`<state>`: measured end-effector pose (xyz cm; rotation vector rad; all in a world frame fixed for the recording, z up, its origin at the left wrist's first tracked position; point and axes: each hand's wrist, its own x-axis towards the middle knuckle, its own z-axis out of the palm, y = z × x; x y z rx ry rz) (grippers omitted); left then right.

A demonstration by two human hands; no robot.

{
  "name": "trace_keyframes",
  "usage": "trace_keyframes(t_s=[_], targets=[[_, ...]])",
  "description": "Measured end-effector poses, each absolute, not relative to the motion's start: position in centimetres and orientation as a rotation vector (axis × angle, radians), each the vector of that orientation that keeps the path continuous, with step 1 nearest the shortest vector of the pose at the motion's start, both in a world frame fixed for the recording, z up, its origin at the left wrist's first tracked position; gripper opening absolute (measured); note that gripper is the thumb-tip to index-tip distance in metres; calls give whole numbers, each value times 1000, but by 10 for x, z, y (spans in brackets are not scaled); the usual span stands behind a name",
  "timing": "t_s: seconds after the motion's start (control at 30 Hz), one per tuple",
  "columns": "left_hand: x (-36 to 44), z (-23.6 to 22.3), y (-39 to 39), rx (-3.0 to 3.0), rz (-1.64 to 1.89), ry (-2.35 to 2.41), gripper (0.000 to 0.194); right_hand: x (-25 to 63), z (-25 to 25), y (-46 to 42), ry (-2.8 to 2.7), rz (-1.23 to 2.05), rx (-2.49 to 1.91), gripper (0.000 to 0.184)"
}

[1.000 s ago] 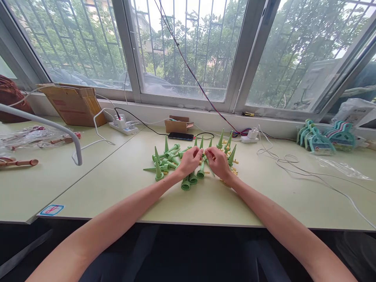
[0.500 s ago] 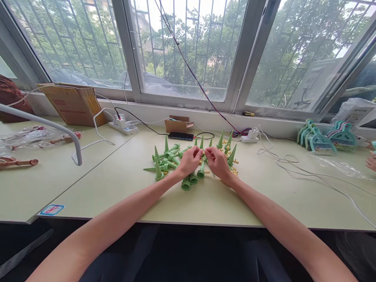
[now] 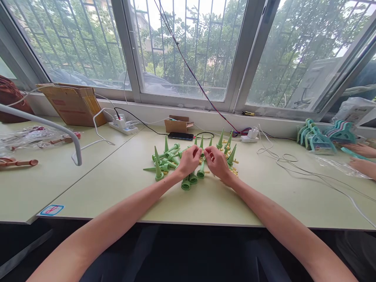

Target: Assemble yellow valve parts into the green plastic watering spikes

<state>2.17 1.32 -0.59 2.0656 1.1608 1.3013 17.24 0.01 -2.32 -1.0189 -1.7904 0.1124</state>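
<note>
Many green cones [image 3: 158, 173] are seen from the head camera, gathered on the pale table [image 3: 117, 196] in front of the person, around and between both hands. Several are stood upright on their wide bases, tips pointed to the ceiling and long axes close to vertical: some at the left of the cluster, some behind the hands, some at the right. One at the left is laid flat, its tip pointed left and its long axis set roughly along the table's near edge. Three nearest that edge are laid with round open ends turned toward it, their long axes run back toward the hands. Others are heaped at mixed angles beside the left hand [image 3: 189, 160].

That hand's fingers are curled, thumb near forefinger; the right hand [image 3: 217, 161] is bent likewise, just beside it. Whether the fingertips are closed on anything cannot be told. Small yellow pegs [image 3: 234, 170] are scattered beside the right hand. A phone [image 3: 180, 136] is laid behind the cluster. At the far right, a teal strip [image 3: 356, 154] is held by a co-worker's hands [image 3: 364, 167].
</note>
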Motion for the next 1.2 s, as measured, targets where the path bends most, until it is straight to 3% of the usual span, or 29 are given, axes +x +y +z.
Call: trace_keyframes(t_s=[0.5,0.83,1.2], targets=[[21,-5,10,2174,1309,1159,27,174,-22,-1,-1696,35,-1086,21],[17,-13,10,2451,949,1113,12,174,-18,-3,-1606,-35,-1136,21],[19,-10,8,2501,865,1052,10,174,-20,-2,-1621,-20,-1143,21]])
